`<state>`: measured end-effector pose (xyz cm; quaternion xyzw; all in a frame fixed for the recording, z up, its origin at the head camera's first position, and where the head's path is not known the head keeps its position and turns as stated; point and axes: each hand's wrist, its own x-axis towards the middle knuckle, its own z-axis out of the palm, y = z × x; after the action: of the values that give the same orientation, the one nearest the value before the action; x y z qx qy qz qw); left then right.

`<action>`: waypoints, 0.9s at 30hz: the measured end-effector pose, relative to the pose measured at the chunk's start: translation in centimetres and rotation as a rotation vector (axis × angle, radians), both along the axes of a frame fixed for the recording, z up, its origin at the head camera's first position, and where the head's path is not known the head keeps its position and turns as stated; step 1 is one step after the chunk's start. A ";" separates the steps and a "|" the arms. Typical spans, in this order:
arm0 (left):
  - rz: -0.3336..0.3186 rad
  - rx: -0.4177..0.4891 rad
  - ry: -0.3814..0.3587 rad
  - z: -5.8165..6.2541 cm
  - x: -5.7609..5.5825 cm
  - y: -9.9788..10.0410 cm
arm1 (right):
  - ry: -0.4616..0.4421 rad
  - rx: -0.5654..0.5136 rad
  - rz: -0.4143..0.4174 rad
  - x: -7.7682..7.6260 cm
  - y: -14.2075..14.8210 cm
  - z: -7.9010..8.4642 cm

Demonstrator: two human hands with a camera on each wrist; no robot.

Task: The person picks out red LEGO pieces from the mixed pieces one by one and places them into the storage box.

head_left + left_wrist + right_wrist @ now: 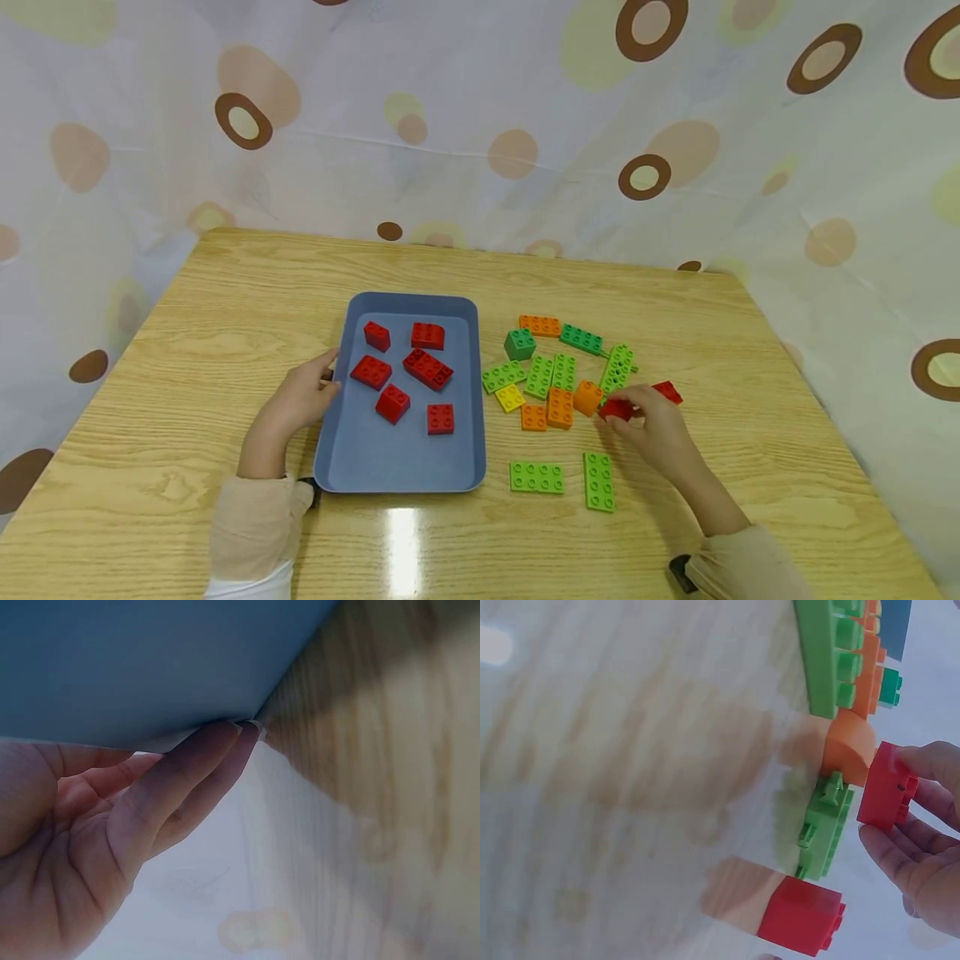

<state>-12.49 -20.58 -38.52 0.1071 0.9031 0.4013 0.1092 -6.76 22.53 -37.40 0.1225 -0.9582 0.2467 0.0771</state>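
Observation:
My right hand point(660, 433) pinches a red brick point(885, 787) between thumb and fingers, held just off the table beside an orange curved brick point(588, 397). Behind that hand lies another red brick point(667, 392), which the right wrist view shows standing on the table. On the left, my left hand point(300, 396) rests against the outer side of a blue-grey tray point(401, 467). Its fingers point(176, 780) look fairly straight and touch the tray wall in the left wrist view. Several red bricks point(392, 403) lie spread out inside the tray.
Right of the tray is a loose cluster of light green bricks point(539, 377), orange bricks point(560, 407), dark green bricks point(581, 338) and a yellow brick point(510, 398). Two light green bricks point(536, 477) lie nearer the front. A spotted curtain point(450, 125) hangs behind the wooden table point(262, 275).

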 end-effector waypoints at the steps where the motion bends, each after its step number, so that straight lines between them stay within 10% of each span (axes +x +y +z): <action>1: 0.000 -0.002 -0.001 0.0 0.0 0.0 | 0.004 0.002 0.004 -0.1 -0.1 0.1; 27: 0.001 -0.007 -0.007 0.0 0.0 0.0 | 0.052 -0.093 0.138 -3.2 -6.6 2.0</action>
<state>-12.51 -20.58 -38.54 0.1048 0.9041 0.3985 0.1128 -9.92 15.94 -35.44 0.1908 -0.9328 0.2921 0.0905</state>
